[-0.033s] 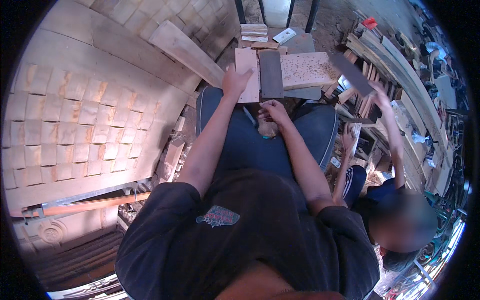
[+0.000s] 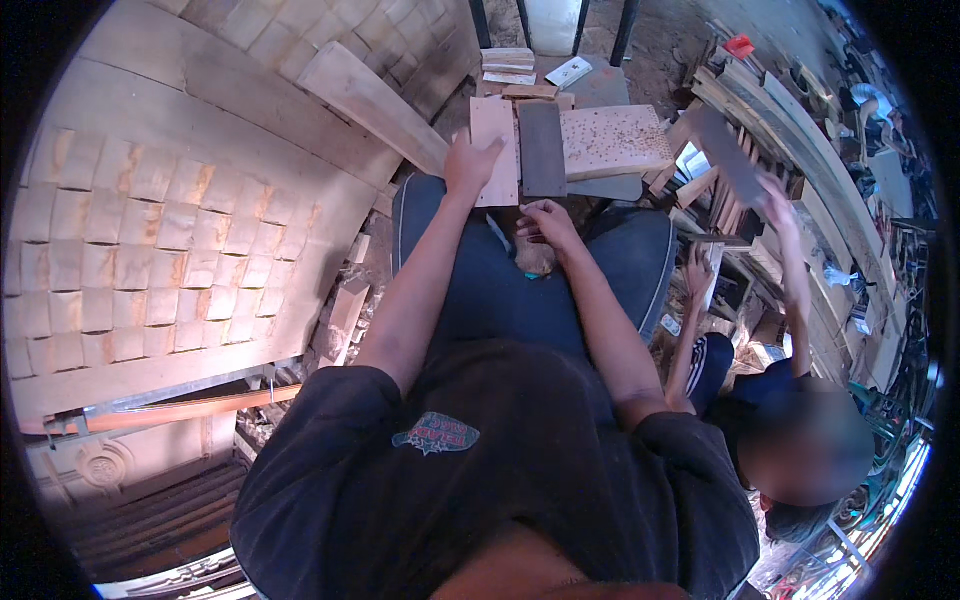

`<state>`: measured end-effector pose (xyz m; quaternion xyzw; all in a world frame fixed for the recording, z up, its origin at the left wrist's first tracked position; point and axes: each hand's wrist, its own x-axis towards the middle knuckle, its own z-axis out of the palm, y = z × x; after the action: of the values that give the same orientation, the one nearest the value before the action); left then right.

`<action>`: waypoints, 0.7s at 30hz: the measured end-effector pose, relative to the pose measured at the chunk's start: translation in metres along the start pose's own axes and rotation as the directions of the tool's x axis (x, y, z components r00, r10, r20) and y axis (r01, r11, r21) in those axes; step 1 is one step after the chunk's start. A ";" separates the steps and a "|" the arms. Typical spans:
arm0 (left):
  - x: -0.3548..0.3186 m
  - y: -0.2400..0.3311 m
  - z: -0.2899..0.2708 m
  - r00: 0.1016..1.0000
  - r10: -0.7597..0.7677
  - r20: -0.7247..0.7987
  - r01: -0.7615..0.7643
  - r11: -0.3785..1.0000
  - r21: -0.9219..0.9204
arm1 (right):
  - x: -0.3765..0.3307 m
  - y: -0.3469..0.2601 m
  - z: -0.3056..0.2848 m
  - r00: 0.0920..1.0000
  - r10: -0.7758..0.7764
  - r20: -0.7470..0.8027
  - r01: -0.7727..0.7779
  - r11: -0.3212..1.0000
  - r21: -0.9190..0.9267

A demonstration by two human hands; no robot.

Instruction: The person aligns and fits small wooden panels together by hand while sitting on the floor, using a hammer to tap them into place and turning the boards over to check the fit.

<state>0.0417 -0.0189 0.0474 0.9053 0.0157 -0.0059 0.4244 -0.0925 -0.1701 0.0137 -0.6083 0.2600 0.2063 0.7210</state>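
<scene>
My left hand (image 2: 472,165) grips a pale wooden board (image 2: 494,125) from its left edge, thumb across its face. Small holes run along that board's right side. Close beside it lies a dark grey board (image 2: 543,150), and to the right of that a pale block (image 2: 615,138) dotted with many small holes. My right hand (image 2: 548,222) is just below the dark board's near end, its fingers curled and pinched together. Whatever sits between those fingertips is too small to make out. A brownish object (image 2: 535,258) shows under my right wrist, partly hidden.
A work stand (image 2: 604,88) carries small wood strips (image 2: 508,65) and a white card-like piece (image 2: 569,72) at its far side. On the right, a co-worker's hand (image 2: 778,200) holds a dark board (image 2: 725,155) over stacked planks (image 2: 800,115). A large woven-pattern panel (image 2: 150,230) leans at left.
The co-worker's raised hand and dark board have shifted slightly right and are blurred. My own hands and the boards before me stay in place.
</scene>
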 end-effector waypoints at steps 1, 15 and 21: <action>-0.002 0.000 0.001 1.000 -0.002 -0.007 0.002 1.000 0.000 | 0.001 -0.001 0.000 1.000 0.000 -0.006 0.000 1.000 0.013; 0.000 0.007 0.004 0.980 -0.124 0.156 0.101 0.984 0.145 | 0.011 -0.005 0.012 0.963 -0.151 0.222 0.062 0.930 0.363; -0.016 0.020 0.008 0.971 -0.168 0.171 0.151 0.982 0.112 | 0.014 -0.005 -0.006 0.956 -0.252 0.150 0.177 0.903 0.391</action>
<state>0.0268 -0.0385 0.0581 0.9166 0.0499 -0.1222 0.3774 -0.0794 -0.1770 0.0077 -0.4616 0.1531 0.1313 0.8638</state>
